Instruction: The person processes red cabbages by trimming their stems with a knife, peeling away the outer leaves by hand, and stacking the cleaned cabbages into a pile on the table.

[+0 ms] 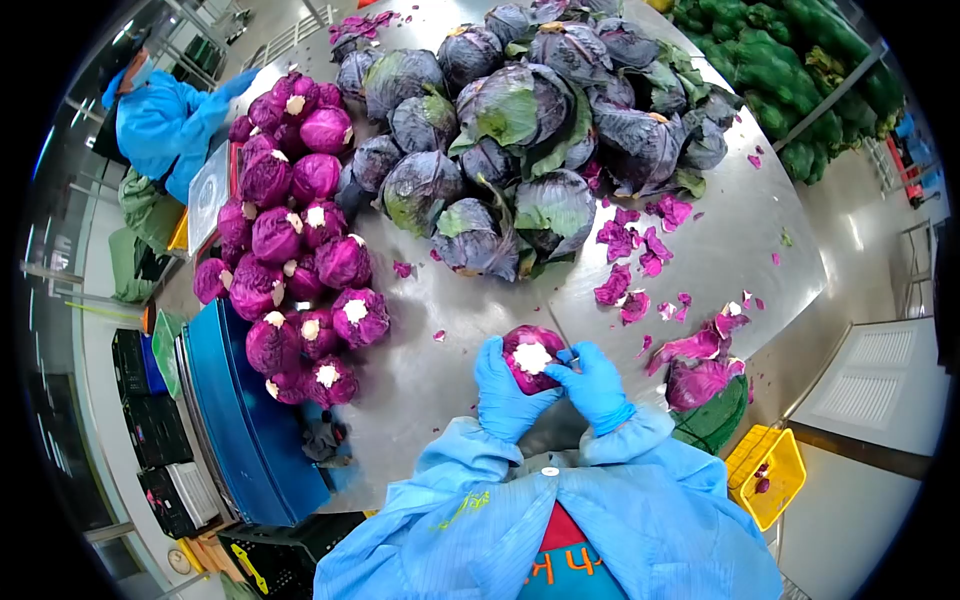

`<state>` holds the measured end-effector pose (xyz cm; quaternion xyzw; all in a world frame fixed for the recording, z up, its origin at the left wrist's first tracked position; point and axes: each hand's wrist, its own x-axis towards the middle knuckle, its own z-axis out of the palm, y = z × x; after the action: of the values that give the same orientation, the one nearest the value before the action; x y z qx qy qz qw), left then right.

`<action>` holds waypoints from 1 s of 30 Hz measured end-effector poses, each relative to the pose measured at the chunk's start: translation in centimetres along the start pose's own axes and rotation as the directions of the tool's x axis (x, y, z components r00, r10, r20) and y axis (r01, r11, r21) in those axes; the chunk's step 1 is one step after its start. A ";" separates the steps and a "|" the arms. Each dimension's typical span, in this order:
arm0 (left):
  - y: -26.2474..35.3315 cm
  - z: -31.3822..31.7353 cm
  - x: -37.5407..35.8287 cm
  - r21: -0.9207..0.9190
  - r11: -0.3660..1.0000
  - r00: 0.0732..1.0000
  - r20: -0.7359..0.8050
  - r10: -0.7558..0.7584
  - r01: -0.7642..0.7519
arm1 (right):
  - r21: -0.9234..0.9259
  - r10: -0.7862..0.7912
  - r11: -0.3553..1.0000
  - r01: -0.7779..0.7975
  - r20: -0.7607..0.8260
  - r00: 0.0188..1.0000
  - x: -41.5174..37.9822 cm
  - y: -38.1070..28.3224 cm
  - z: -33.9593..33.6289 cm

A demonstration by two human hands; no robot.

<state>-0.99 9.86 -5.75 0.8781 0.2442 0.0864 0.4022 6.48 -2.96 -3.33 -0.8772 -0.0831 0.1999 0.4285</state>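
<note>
A peeled red cabbage (533, 357) with a white cut stem end facing up is held over the steel table. My left hand (508, 398), in a blue glove, wraps around its left and lower side. My right hand (598, 392), also gloved, is closed with its fingertips at the cabbage's right edge; a small dark sliver shows there, too small to name. To the left lies a pile of peeled red cabbages (275, 235) with pale stem ends. Ahead is a heap of untrimmed red cabbages (510, 105) with dark and green outer leaves.
Purple leaf scraps (640, 245) are scattered on the steel table (440, 400) to the right, with larger leaves (700, 375) at its edge. A yellow crate (768, 475) stands below right, blue panels (240, 400) at left. Another person (170, 125) works at far left. Green net sacks (790, 80) are stacked behind.
</note>
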 end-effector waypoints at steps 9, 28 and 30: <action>-1.1 3.1 0.5 0.241 0.962 0.990 0.097 0.107 -0.128 | 0.687 -0.048 0.605 -0.403 0.536 0.843 -1.9 -5.3 -5.3; -0.6 0.0 2.9 0.045 0.989 0.979 0.153 0.134 -0.142 | 0.022 -0.292 0.946 0.325 0.495 0.818 4.8 5.6 -3.3; 0.1 0.0 2.8 0.051 0.992 0.983 0.144 0.110 -0.119 | 0.018 -0.235 0.959 0.281 0.600 0.765 6.2 5.2 -4.1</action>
<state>1.50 11.21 -5.80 0.9062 0.1666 0.0398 0.3866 13.66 -7.17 -6.90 -0.7648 -0.3406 0.4012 0.3716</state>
